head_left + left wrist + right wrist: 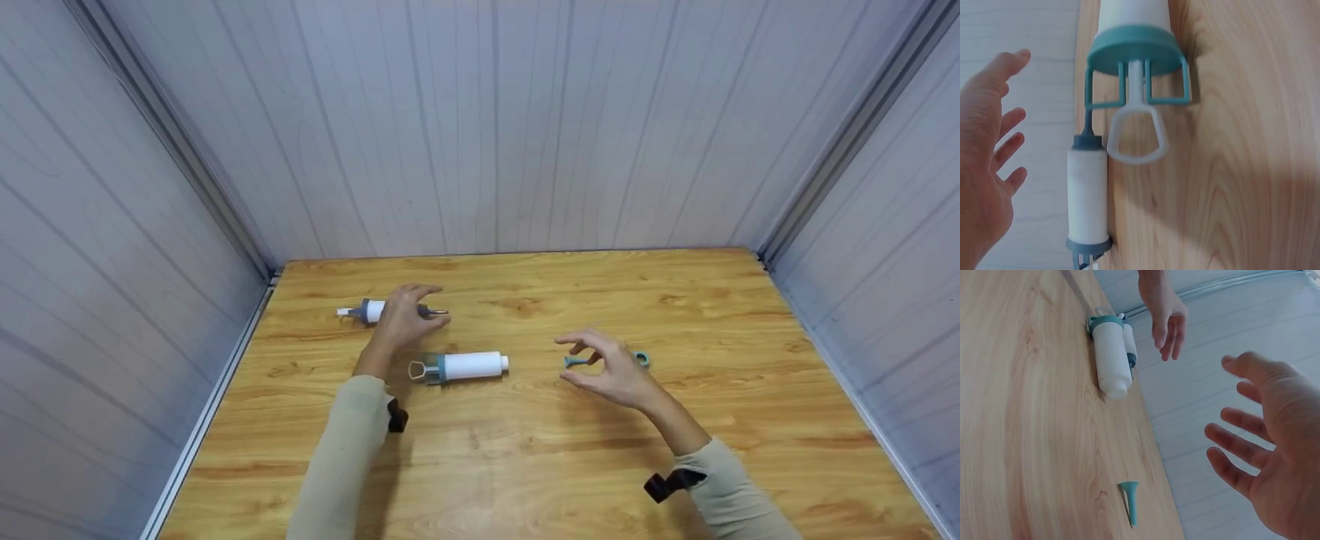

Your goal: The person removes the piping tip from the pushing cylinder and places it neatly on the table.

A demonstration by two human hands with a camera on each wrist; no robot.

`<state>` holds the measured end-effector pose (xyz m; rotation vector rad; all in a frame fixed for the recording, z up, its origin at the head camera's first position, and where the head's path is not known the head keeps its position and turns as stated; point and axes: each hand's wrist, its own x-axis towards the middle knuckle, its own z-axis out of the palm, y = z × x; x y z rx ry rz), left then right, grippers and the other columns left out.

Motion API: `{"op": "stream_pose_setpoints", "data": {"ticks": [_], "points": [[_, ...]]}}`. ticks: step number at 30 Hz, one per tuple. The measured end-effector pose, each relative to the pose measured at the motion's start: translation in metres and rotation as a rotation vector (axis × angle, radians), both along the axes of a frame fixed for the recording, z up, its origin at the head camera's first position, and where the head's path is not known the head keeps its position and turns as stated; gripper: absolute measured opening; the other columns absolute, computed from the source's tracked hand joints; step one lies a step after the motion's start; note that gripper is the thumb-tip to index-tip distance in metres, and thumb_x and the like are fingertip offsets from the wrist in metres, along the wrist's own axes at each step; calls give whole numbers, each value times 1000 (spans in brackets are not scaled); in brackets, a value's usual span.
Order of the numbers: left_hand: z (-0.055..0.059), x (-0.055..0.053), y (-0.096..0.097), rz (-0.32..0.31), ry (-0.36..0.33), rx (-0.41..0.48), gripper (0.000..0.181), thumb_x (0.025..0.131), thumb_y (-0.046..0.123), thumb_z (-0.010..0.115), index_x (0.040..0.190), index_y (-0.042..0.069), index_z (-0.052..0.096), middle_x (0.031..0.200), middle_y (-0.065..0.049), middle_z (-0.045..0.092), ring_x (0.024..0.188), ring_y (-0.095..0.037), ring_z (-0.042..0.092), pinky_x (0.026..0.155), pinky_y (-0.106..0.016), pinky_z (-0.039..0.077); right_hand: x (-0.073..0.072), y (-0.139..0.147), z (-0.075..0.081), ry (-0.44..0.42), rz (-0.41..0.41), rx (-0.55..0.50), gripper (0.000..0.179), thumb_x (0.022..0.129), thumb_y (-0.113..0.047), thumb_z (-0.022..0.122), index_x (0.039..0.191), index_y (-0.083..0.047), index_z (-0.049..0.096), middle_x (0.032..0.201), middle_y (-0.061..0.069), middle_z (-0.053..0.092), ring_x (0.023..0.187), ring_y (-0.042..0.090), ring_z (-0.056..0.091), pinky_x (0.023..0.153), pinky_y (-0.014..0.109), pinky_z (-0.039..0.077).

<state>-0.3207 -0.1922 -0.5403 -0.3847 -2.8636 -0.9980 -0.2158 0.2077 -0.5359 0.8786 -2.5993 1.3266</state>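
Note:
My left hand point(401, 322) hovers over a slim syringe-like tool point(376, 311) with a white barrel, grey-blue ends and a thin tip. In the left wrist view that hand point(982, 163) holds nothing, its fingers apart. Nearer to me lies a larger white syringe-like tool point(471, 365) with a teal flange point(1134, 48) and a white pull ring point(1137, 135). Above a small teal piece with a flared end point(1131, 500), my right hand point(615, 371) is spread, thumb and fingers apart. A teal ring-shaped end point(641, 359) shows beyond this hand; whether both are one piece is hidden.
Everything lies on a wood-grain table point(480, 465). Pale panel walls point(495, 127) stand at its back and sides, with metal strips point(202, 180) at the corners. Each wrist carries a black camera mount point(667, 484).

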Motion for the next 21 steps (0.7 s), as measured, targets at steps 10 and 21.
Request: {"op": "stream_pose_setpoints", "data": {"ticks": [10,21], "points": [[-8,-2,-27,54,4,-156,76,97,34,88,164,14,58,173,-23,50,165,-50,40,133,-78,31,1,7,-7,61,-14,-12,62,96,-11,89,154,-19,69,162,14,66,146,35,64,104,46,58],[-28,-9,-48,42,-64,-156,82,98,45,85,168,18,53,179,-21,44,173,-50,27,138,-79,19,1,7,-11,160,-11,-83,65,91,-2,91,152,-15,70,161,16,67,150,28,63,118,38,56]]}}
